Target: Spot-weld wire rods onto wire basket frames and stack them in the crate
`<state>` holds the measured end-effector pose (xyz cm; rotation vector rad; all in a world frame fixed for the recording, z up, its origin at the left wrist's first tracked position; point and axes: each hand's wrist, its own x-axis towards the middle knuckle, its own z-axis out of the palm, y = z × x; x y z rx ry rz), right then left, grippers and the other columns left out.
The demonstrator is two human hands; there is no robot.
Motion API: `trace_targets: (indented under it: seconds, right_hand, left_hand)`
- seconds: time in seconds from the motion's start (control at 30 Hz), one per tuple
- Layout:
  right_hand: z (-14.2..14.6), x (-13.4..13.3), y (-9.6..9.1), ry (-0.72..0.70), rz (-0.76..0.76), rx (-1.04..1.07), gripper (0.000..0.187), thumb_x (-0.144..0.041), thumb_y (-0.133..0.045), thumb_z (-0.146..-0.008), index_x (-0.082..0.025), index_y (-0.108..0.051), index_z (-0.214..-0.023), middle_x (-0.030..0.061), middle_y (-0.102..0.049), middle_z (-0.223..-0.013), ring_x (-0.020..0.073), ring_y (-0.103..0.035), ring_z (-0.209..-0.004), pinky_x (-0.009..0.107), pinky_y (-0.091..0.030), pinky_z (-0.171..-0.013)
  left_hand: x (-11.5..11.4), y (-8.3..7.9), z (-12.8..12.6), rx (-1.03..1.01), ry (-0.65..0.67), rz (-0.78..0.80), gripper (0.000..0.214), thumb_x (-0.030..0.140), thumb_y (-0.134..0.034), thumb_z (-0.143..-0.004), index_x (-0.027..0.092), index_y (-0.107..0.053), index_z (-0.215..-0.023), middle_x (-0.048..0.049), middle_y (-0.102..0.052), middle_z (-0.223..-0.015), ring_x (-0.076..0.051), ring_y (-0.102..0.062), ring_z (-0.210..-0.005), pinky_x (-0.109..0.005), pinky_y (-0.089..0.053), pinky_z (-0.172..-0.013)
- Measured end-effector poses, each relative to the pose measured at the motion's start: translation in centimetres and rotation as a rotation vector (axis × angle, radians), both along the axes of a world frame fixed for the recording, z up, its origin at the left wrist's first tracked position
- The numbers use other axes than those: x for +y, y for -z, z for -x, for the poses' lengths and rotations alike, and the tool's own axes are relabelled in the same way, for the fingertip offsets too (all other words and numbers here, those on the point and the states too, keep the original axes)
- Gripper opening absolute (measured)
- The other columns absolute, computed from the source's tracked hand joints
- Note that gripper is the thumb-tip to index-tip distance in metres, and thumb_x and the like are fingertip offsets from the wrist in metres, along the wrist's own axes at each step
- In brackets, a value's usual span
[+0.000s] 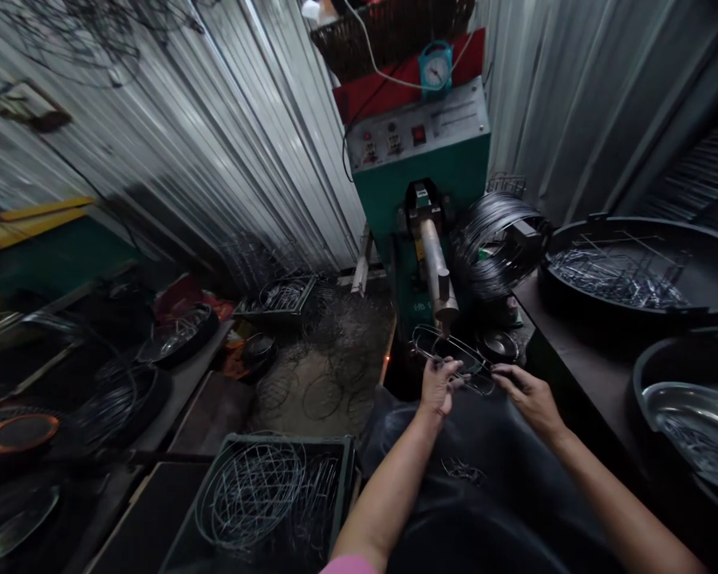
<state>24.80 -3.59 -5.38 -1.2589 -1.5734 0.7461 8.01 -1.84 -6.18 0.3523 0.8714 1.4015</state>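
Observation:
My left hand is closed on a bent wire frame, a long rounded loop of thin metal wire. The frame lies just under the metal electrode arm of a green machine that looks like a spot welder. To its right, my right hand pinches at the frame's right end; a small wire piece may be between the fingertips, but I cannot make it out. Several short bent wires lie on the dark cloth over my lap.
A wire coil hangs right of the machine. Wide black pans hold bent wires on the right-hand bench. At lower left stands a green crate with round wire grids. Wire rings lie on the floor.

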Motion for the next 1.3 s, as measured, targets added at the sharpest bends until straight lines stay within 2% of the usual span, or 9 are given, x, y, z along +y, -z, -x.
trace_targets:
  seconds: [0.2,0.43,0.63,0.73,0.83,0.93,1.03,1.17,1.3]
  right_hand:
    - [1.4,2.1,-1.8,-0.150,-0.050,-0.074,0.033,-0.051,-0.049,-0.082,-0.022,-0.065,-0.085,0.0052,-0.067,-0.080,0.0209,-0.062,-0.075,0.031,-0.050,-0.071]
    - [3.5,4.6,-3.4,-0.189,-0.071,-0.135,0.032,-0.052,-0.048,-0.081,-0.023,-0.063,-0.080,0.0049,-0.067,-0.078,0.0208,-0.061,-0.071,0.032,-0.048,-0.069]
    - [4.2,6.2,-4.6,-0.171,-0.032,-0.203,0.033,-0.052,-0.048,-0.079,-0.024,-0.064,-0.076,0.0037,-0.068,-0.074,0.0205,-0.062,-0.069,0.030,-0.047,-0.066]
    - [4.3,6.0,-4.9,-0.183,-0.015,-0.209,0.032,-0.051,-0.048,-0.080,-0.023,-0.064,-0.078,0.0043,-0.068,-0.076,0.0207,-0.063,-0.071,0.031,-0.048,-0.068]
    - [3.1,4.6,-4.2,-0.128,-0.084,-0.161,0.034,-0.052,-0.052,-0.079,-0.022,-0.064,-0.088,0.0074,-0.068,-0.093,0.0240,-0.063,-0.086,0.035,-0.048,-0.079]
    - [0.9,2.5,-2.1,0.002,-0.047,-0.085,0.040,-0.053,-0.059,-0.075,-0.021,-0.061,-0.099,0.0092,-0.066,-0.102,0.0254,-0.061,-0.093,0.038,-0.047,-0.084]
    - [-0.7,0.9,0.7,0.055,0.090,-0.033,0.042,-0.058,-0.060,-0.072,-0.020,-0.062,-0.091,0.0082,-0.067,-0.092,0.0251,-0.063,-0.086,0.037,-0.049,-0.080]
    - [-0.8,0.7,2.5,0.032,0.057,0.009,0.039,-0.057,-0.054,-0.076,-0.020,-0.063,-0.083,0.0075,-0.066,-0.088,0.0244,-0.062,-0.087,0.038,-0.048,-0.083]
    - [-0.3,0.3,2.0,-0.048,-0.078,-0.068,0.031,-0.048,-0.047,-0.084,-0.022,-0.063,-0.088,0.0084,-0.065,-0.090,0.0233,-0.062,-0.087,0.036,-0.050,-0.081]
  left_hand:
    - [0.7,0.1,1.5,-0.139,-0.020,0.089,0.045,0.023,-0.081,-0.053,0.018,-0.044,-0.078,-0.0010,-0.059,-0.081,-0.021,-0.062,-0.091,-0.044,-0.051,-0.082]
    - [2.2,-0.2,2.9,-0.126,-0.003,0.150,0.030,0.027,-0.075,-0.063,0.016,-0.050,-0.076,-0.0054,-0.061,-0.078,-0.021,-0.063,-0.087,-0.040,-0.052,-0.080]
    - [3.7,-0.6,3.0,-0.120,0.072,0.251,0.031,0.035,-0.073,-0.068,0.015,-0.051,-0.077,-0.0078,-0.061,-0.077,-0.021,-0.063,-0.080,-0.041,-0.053,-0.078]
    - [3.3,-0.6,3.1,-0.103,0.098,0.227,0.036,0.044,-0.069,-0.071,0.013,-0.053,-0.079,-0.0089,-0.061,-0.079,-0.019,-0.063,-0.077,-0.037,-0.052,-0.077]
    - [1.2,0.0,3.2,0.131,0.053,0.126,0.049,0.057,-0.065,-0.068,0.014,-0.055,-0.088,-0.0105,-0.060,-0.089,-0.022,-0.062,-0.085,-0.040,-0.051,-0.080]
    - [-1.5,0.6,2.7,0.713,-0.110,-0.109,0.061,0.054,-0.078,-0.052,0.018,-0.058,-0.097,-0.0131,-0.056,-0.111,-0.030,-0.053,-0.107,-0.046,-0.042,-0.094]
    - [-2.7,1.0,1.3,1.174,-0.169,-0.351,0.072,0.046,-0.085,-0.042,0.020,-0.058,-0.104,-0.0159,-0.048,-0.125,-0.035,-0.038,-0.123,-0.049,-0.027,-0.106]
    - [-1.7,1.5,-0.6,1.365,-0.173,-0.392,0.063,0.045,-0.082,-0.051,0.020,-0.053,-0.101,-0.0124,-0.056,-0.106,-0.033,-0.048,-0.110,-0.053,-0.026,-0.102]
    - [-1.0,1.7,-0.4,1.329,-0.135,-0.471,0.051,0.041,-0.081,-0.052,0.019,-0.051,-0.088,-0.0064,-0.054,-0.086,-0.025,-0.053,-0.088,-0.041,-0.041,-0.087]
